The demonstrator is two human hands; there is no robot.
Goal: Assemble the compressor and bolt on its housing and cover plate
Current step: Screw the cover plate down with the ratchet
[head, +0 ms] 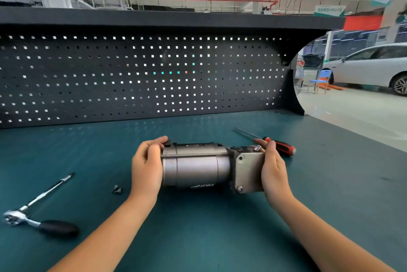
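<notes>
The compressor (pixel 199 167) lay on its side on the surface (pixel 198 227), with the left hand (pixel 146 167) and right hand (pixel 273 171) clamped on its two ends. Loose bolts (pixel 117 189) lay near left; a careless turn could probably knock them away.

Compressor (pixel 198 167) mid-frame on counter (pixel 198 227) — ratchet (pixel 39 216) lower left, bolts (pixel 117 189) between them, screwdriver (pixel 273 144) behind at right, pegboard (pixel 141 78) across the back.

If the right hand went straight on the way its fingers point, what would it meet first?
Probably the red-handled screwdriver, lying just beyond the right hand gripping the compressor; whether they already touch is unclear.
</notes>
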